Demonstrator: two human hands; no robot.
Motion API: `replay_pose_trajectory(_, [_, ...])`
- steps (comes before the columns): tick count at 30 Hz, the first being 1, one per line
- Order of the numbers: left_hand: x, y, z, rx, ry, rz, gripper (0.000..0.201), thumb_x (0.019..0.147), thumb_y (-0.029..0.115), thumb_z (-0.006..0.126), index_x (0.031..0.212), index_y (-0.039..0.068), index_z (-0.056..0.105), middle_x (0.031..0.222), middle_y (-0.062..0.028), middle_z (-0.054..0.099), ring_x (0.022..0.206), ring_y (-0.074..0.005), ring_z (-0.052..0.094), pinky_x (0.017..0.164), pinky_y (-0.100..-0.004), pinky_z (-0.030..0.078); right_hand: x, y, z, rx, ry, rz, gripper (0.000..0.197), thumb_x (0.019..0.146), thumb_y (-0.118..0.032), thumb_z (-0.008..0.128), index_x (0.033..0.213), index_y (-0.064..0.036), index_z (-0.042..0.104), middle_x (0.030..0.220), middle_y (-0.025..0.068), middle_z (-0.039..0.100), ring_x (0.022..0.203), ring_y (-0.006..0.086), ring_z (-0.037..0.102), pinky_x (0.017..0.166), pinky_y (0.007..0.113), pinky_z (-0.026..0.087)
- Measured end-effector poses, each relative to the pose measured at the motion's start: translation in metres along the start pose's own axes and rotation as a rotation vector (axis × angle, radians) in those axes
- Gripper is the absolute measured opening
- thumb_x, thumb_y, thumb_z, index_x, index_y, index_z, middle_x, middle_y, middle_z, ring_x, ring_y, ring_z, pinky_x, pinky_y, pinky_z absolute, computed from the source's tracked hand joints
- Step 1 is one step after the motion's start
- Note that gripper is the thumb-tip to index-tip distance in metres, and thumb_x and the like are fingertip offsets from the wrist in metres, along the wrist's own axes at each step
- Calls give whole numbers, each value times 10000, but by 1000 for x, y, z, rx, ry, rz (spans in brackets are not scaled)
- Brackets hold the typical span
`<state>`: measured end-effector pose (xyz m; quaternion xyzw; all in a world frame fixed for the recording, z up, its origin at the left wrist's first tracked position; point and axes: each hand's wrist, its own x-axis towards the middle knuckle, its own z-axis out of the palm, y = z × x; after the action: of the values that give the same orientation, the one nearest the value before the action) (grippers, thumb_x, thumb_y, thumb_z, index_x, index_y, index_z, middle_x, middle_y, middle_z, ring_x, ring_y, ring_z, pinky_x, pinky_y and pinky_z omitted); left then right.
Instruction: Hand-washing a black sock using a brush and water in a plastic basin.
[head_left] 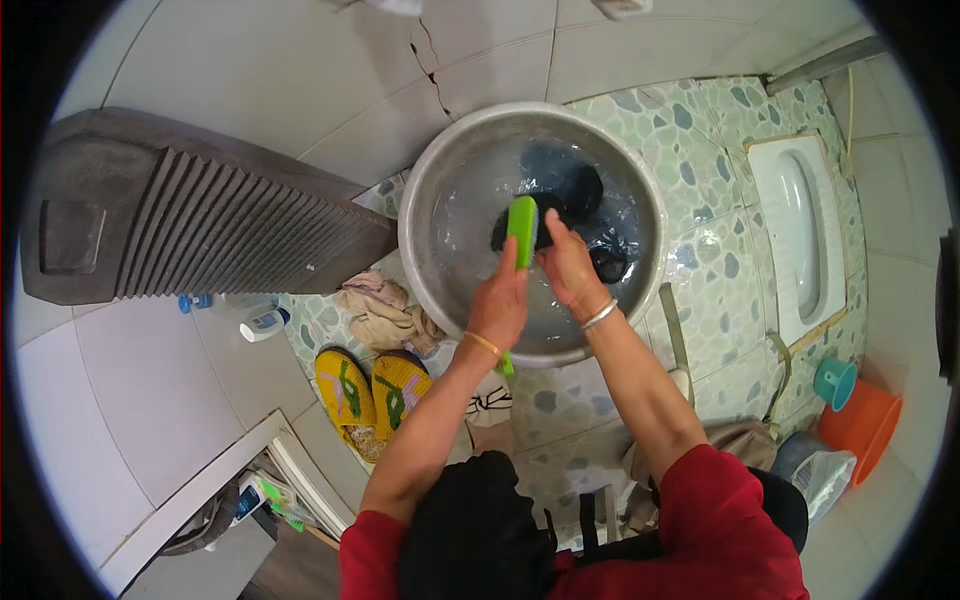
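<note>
My left hand (499, 305) is closed round the handle of a bright green scrub brush (522, 228). The brush head rests against a wet black shoe-like item (547, 206), whose exact kind I cannot make out. My right hand (571, 266) grips the near side of this item, the thumb pointing up along it. Both hands are over a wide round metal basin (425, 290) holding cloudy water. Further dark shapes lie partly under the water, one (582, 188) at the back right and one (609, 262) beside my right hand.
A dark ribbed washboard (215, 225) leans at the left. Yellow slippers (345, 385), a crumpled beige cloth (383, 312) and a white bottle (264, 325) lie near it. To the right are a squat toilet (800, 235), an orange bucket (868, 425) and a teal cup (834, 383).
</note>
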<state>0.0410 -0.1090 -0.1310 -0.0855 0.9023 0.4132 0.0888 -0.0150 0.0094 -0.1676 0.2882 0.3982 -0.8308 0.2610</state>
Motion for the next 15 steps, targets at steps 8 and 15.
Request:
replay_pose_trajectory(8, [15, -17, -22, -94, 270, -100, 489, 880, 280, 458, 1290, 49, 325, 1062, -261, 536, 967, -409, 524, 799, -435, 420, -13, 9, 11, -1127, -303, -218, 404, 769, -309, 587, 934, 60, 577, 895, 228, 603, 897, 353, 570, 787, 382, 429])
replay_pose_trajectory(15, [16, -7, -9, -13, 272, 132, 722, 745, 268, 660, 1304, 30, 271, 1141, -275, 482, 1022, -397, 492, 850, -420, 406, -37, -16, -1, -1686, -700, -326, 263, 672, -149, 586, 849, 45, 584, 870, 244, 586, 856, 370, 565, 765, 406, 457])
